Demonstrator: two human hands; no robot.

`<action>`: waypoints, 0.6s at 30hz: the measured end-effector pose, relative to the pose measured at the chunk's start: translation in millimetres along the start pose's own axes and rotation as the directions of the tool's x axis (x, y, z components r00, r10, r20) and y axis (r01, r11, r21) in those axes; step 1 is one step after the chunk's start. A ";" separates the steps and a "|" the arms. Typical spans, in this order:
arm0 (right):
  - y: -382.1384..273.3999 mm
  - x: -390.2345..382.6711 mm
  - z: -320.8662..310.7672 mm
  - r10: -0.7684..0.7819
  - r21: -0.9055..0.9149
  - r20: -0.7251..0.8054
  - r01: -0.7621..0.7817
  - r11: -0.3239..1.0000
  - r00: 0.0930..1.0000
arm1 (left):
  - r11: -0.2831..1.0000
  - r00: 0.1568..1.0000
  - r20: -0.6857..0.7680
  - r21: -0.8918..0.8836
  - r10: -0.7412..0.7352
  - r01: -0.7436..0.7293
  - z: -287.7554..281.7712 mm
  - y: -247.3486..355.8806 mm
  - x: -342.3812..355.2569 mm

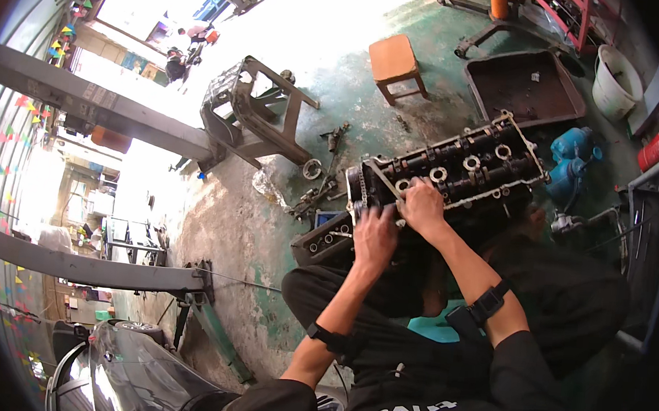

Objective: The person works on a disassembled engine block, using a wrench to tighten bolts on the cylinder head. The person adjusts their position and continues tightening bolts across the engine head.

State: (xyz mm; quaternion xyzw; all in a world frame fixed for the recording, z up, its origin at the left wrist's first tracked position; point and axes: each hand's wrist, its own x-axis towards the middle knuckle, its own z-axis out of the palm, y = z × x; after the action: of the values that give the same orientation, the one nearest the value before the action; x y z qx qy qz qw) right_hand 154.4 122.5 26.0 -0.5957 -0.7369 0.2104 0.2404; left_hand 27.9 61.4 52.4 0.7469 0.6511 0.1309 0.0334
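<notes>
Hands on engine cylinder head (454, 165), resting above lap, over green workshop floor (337, 91).
Head view: left hand (374, 235) curled, gripping near end; right hand (423, 206) spread flat on top by timing chain (362, 196). Wooden stool (394, 61), metal tray (523, 85), white bucket (614, 84) beyond.

Blk greasy engine cyl. head (454, 168) w/ silver-edged frame & round ring ports on top, lying tilted diag. across the person's lap, left end lower, above green concrete floor (330, 91).
</notes>
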 end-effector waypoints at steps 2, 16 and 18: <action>-0.8 -2.9 -0.5 -0.032 0.011 -0.045 0.033 0.999 0.998 | 0.994 0.994 -0.032 0.043 0.106 -0.104 3.5 -12.6 6.2; -3.9 -11.9 -5.1 -0.038 -0.092 -0.037 0.035 0.995 0.999 | 0.833 0.892 0.145 0.321 0.428 -0.452 14.3 -48.8 74.4; -4.0 -12.0 -2.9 -0.045 -0.102 -0.024 0.042 0.994 0.999 | 0.765 0.838 0.222 0.341 0.499 -0.546 8.0 -50.3 81.5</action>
State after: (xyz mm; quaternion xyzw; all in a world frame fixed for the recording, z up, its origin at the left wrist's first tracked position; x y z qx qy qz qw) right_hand 155.1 110.1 29.5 -0.5936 -0.7564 0.1596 0.2237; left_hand -9.1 149.9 46.1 0.8961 0.4265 -0.0418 -0.1157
